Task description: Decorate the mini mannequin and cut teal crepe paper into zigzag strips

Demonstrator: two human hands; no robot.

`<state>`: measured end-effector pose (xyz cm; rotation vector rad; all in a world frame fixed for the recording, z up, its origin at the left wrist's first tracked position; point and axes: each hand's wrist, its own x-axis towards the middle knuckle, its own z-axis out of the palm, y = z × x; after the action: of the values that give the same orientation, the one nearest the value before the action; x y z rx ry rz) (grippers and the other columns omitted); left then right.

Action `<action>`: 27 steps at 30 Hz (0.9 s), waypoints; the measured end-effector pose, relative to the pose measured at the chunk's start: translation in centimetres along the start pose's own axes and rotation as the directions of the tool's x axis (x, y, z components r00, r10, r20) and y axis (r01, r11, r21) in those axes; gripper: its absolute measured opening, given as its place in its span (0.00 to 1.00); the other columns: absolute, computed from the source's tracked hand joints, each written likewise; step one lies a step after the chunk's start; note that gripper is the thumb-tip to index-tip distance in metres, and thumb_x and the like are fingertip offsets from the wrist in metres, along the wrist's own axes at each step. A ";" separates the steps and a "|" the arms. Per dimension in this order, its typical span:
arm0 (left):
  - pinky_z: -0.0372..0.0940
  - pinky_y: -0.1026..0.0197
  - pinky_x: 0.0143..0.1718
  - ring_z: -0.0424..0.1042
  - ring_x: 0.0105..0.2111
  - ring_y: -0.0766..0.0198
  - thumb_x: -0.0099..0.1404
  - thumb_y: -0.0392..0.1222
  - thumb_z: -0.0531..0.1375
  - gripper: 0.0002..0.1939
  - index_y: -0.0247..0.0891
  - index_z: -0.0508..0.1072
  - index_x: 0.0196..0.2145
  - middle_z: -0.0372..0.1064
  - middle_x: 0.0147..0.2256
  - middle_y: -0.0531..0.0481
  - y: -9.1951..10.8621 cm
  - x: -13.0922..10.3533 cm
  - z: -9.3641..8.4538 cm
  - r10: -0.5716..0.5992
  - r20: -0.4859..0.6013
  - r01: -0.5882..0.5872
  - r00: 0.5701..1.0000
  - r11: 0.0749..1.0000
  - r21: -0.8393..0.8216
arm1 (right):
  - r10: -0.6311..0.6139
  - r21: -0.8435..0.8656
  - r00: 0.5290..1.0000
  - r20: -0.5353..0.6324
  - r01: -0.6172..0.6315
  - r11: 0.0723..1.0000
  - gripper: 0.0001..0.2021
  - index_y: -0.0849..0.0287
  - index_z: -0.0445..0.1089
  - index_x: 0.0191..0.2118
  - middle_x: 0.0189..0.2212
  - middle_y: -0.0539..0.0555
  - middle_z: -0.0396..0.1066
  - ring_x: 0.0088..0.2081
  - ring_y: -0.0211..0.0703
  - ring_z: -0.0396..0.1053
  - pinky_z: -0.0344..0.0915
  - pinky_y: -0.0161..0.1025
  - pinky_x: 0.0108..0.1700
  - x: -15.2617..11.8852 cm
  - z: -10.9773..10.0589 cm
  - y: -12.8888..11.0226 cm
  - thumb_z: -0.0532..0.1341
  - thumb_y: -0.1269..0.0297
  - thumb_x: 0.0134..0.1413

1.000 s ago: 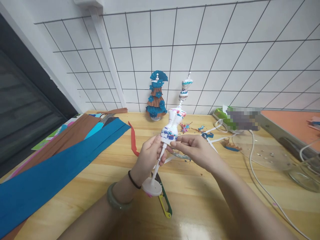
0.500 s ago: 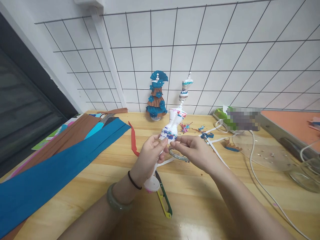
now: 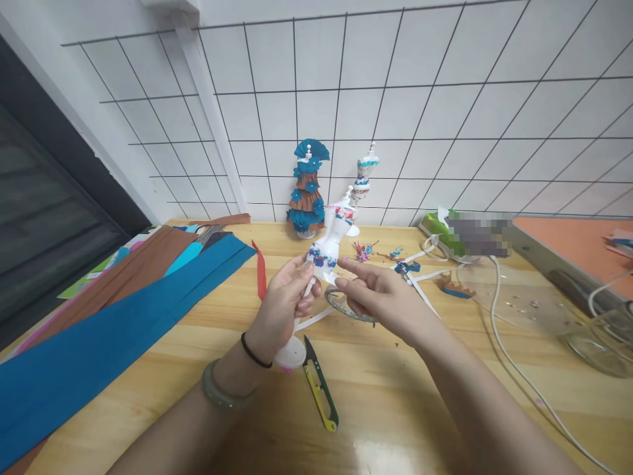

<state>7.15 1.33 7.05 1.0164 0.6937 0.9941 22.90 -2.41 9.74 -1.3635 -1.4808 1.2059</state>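
My left hand [image 3: 289,290] is closed around the thin stand of a small white dress-form mannequin [image 3: 336,231], which tilts up and away. Paint-like blue, purple and red patches mark its chest and hips. The round base [image 3: 291,353] shows below my left wrist. Beside the hips, my right hand [image 3: 383,297] has its index finger stretched out to the mannequin's edge, with the other fingers curled in. A narrow printed strip [image 3: 346,313] loops out from under those curled fingers, seemingly held there. Yellow-and-green thread snips [image 3: 320,389] lie on the table beneath.
Behind stand a mannequin dressed in blue and brown paper [image 3: 309,191] and another patterned mannequin [image 3: 363,177]. Blue crepe paper [image 3: 148,316] and brown sheets [image 3: 113,277] lie left. White ribbon [image 3: 422,293], a cable [image 3: 504,343] and a glass jar [image 3: 601,346] are on the right.
The mannequin has shifted slightly left and turned, with its base moving left too. My right index finger has straightened toward its hip, and the strip's loop has opened wider.
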 end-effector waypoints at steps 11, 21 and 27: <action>0.41 0.72 0.16 0.49 0.15 0.77 0.60 0.46 0.59 0.24 0.38 0.60 0.52 0.59 0.21 0.57 1.8 0.2 -1.7 0.019 0.146 -0.031 0.989 0.996 0.080 | 0.155 0.266 0.951 0.269 -0.228 0.937 0.18 0.55 0.58 0.55 0.27 0.52 0.74 0.27 0.41 0.73 0.68 0.37 0.28 -1.1 0.2 -1.1 0.51 0.62 0.61; 0.56 0.68 0.24 0.59 0.23 0.70 0.59 0.44 0.60 0.19 0.35 0.67 0.47 0.63 0.26 0.52 2.0 0.0 -1.7 0.139 0.169 -0.142 0.976 0.990 0.003 | 0.044 0.188 0.946 0.322 -0.110 0.976 0.17 0.61 0.66 0.27 0.24 0.51 0.70 0.26 0.36 0.69 0.67 0.37 0.33 -0.5 0.4 -0.1 0.56 0.51 0.55; 0.52 0.67 0.22 0.58 0.21 0.70 0.61 0.47 0.56 0.11 0.35 0.68 0.35 0.65 0.25 0.50 2.2 -0.2 -1.8 0.137 0.229 -0.132 0.964 0.991 -0.040 | 0.095 0.160 0.931 0.353 -0.160 0.974 0.18 0.63 0.68 0.33 0.27 0.56 0.74 0.28 0.41 0.73 0.68 0.41 0.36 -0.2 -1.1 0.4 0.54 0.51 0.57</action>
<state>4.77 2.25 8.40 1.1488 0.4233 0.9789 24.07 -2.48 9.61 -1.1786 -1.4819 1.6925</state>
